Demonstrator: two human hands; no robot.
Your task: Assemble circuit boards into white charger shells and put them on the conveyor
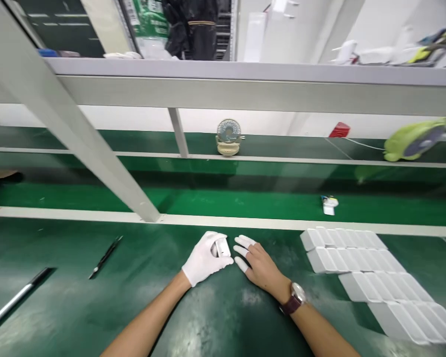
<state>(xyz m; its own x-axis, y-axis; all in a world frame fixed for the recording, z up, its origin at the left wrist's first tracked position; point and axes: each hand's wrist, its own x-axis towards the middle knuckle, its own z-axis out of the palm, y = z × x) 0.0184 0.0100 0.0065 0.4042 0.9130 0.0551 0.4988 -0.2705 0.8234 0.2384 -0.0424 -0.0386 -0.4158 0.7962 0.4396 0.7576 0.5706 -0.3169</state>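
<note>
From my remote seat I sweep from the left, where a slim metal rod, shiny along its side, runs off the near edge of the green tabletop. Further in lies a black pen-shaped tool, tilted away from me. A slanted grey post comes down to the pale rail bounding the far side of the work surface; between it and me a broad stretch of smooth, scuffed green gives my left arm room.

My left hand, in a white fabric glove, is closed around a small white case, gripping it between thumb and fingers, just short of the rail. The case looks glossy, with rounded corners. Beyond the rail stands a small round fan.

Just right of the case, my right hand hovers with its fingers loosely spread and holding nothing; white sleeves cover several fingertips, and a leather-strapped wristwatch circles the wrist. A gap of green separates it from the white compartment trays, thin translucent plastic in stepped rows reaching the right edge. Above them hangs a lime-green fan, blurred.
</note>
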